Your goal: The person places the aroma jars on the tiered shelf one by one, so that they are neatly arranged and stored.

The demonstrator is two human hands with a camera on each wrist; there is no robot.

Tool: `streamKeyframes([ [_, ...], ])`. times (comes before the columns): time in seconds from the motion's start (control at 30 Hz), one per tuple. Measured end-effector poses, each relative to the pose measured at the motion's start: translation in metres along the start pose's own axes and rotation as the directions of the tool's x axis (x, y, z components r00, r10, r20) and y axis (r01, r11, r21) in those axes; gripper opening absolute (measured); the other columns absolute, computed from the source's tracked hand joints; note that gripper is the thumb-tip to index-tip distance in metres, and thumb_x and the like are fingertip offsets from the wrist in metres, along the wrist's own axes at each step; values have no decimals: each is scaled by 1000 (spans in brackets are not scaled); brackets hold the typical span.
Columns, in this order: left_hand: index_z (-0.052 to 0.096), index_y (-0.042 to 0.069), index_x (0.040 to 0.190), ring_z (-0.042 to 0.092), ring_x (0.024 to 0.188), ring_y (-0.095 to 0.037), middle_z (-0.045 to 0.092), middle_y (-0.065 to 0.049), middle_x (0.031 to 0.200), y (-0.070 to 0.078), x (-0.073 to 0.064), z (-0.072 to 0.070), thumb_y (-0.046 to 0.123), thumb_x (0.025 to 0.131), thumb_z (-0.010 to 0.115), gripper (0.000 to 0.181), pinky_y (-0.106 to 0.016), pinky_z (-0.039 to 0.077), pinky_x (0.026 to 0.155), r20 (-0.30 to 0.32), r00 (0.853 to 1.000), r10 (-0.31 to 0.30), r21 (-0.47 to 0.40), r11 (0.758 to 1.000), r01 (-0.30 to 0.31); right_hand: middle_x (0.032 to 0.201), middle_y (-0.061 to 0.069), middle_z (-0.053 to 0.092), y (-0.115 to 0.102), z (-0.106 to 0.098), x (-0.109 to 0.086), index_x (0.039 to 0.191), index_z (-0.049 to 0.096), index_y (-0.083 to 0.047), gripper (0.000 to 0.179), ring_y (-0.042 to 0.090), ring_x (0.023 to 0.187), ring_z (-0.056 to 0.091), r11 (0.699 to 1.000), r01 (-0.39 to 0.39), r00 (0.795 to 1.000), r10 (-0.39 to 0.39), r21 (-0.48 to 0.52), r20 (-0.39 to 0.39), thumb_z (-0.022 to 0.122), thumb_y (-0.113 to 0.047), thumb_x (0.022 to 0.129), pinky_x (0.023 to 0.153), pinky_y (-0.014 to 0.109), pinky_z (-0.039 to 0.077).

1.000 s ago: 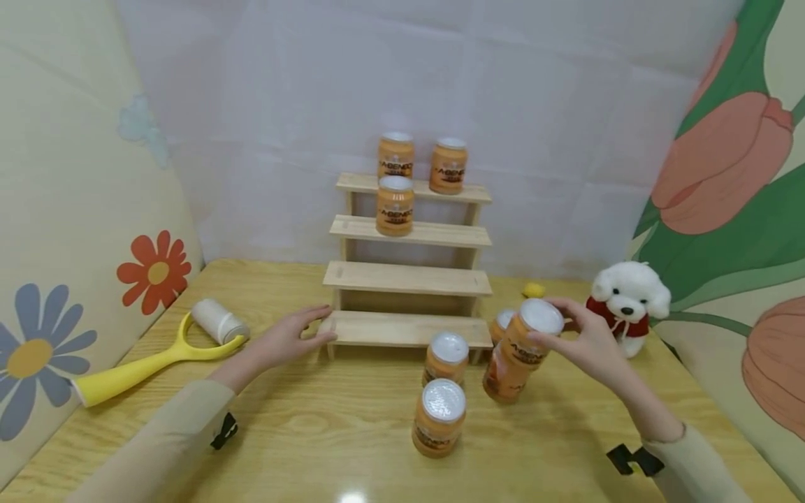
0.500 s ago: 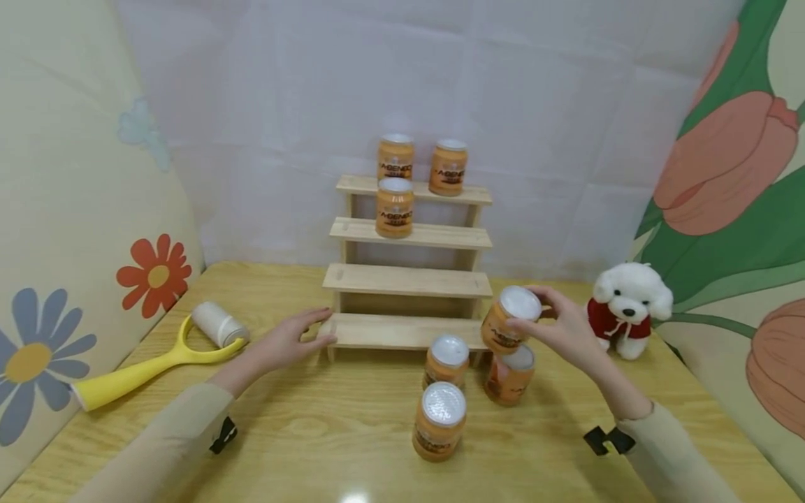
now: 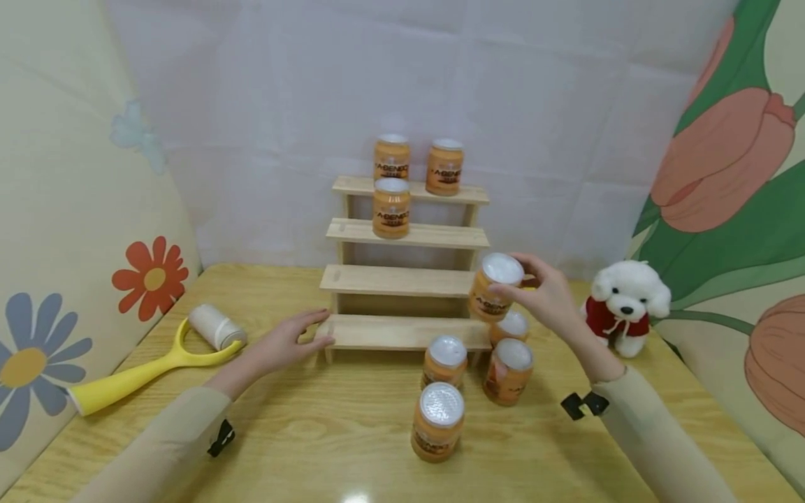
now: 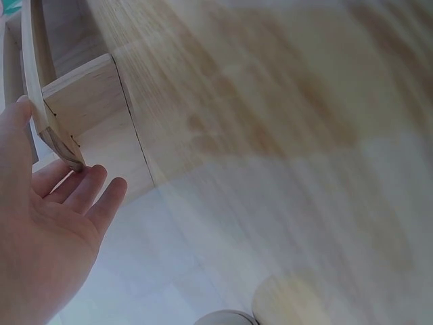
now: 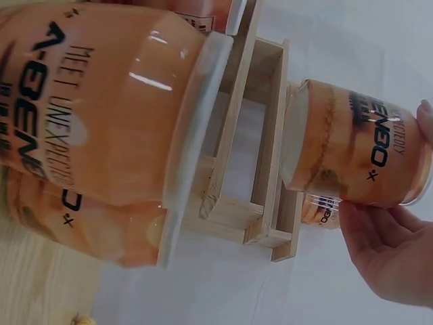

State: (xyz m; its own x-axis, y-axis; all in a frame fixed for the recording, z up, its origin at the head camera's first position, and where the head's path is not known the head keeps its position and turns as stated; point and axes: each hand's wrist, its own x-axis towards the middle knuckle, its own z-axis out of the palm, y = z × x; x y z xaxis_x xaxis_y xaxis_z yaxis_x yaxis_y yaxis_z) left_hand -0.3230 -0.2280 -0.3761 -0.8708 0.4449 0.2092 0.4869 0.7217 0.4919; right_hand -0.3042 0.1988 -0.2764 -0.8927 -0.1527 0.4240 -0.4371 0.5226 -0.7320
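Observation:
My right hand (image 3: pixel 552 302) holds an orange can (image 3: pixel 483 299) with a white lid, thumb on the near side and fingers behind. The can is raised and slightly tilted, overlapping the right end of the wooden tiered shelf (image 3: pixel 402 281). In the right wrist view the held can (image 5: pixel 338 145) lies between thumb and fingers. My left hand (image 3: pixel 283 342) grips the left end of the lowest tier; in the left wrist view its fingers (image 4: pixel 84 189) span the end of that plank (image 4: pixel 57 139). Two cans stand on the top tier, and another can (image 3: pixel 391 211) on the second.
Several more cans stand on the table before the shelf, among them a front can (image 3: pixel 438 426) and a can to the right (image 3: pixel 508 377). A yellow-handled roller (image 3: pixel 138 377) lies left. A white plush dog (image 3: pixel 625 300) in a red top sits right.
My right hand has carried the can left and upward, from over the right-hand cans toward the shelf's right end. The left hand keeps its place on the lowest tier.

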Motion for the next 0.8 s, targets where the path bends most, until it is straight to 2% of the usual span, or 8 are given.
streamKeyframes([
  [0.23, 43, -3, 138, 47, 122, -45, 41, -27, 141, -2, -1, 1, 40, 92, 58, 64, -53, 46, 97, -18, 1000, 6, 20, 1000, -6, 119, 13, 61, -4, 7, 19, 130, 54, -9, 58, 27, 98, 60, 999, -10, 1000, 10, 44, 3, 75, -29, 80, 77, 23, 53],
  [0.43, 43, -3, 138, 46, 123, -45, 41, -26, 141, -1, -3, 1, 40, 92, 58, 64, -55, 44, 99, -17, 1000, 3, 18, 1000, -2, 117, 11, 62, -6, 14, 36, 129, 55, -12, 57, 22, 95, 62, 996, 28, 999, -26, 79, -33, 75, -34, 80, 74, 23, 55],
  [0.63, 43, -3, 138, 45, 124, -44, 41, -26, 142, -2, -3, 2, 41, 93, 57, 65, -54, 44, 98, -13, 1000, 0, 12, 1000, 1, 116, 12, 62, -13, 17, 52, 128, 55, -11, 57, 15, 93, 61, 991, 51, 998, -45, 126, -54, 75, -33, 80, 75, 25, 55],
  [0.8, 43, -3, 138, 46, 123, -44, 41, -25, 142, -1, -3, 2, 42, 92, 57, 65, -53, 45, 98, -14, 1000, 0, 9, 1000, 0, 116, 13, 62, -18, 18, 69, 128, 55, -8, 55, 19, 98, 59, 989, 61, 996, -51, 137, -78, 75, -30, 81, 79, 26, 53],
])
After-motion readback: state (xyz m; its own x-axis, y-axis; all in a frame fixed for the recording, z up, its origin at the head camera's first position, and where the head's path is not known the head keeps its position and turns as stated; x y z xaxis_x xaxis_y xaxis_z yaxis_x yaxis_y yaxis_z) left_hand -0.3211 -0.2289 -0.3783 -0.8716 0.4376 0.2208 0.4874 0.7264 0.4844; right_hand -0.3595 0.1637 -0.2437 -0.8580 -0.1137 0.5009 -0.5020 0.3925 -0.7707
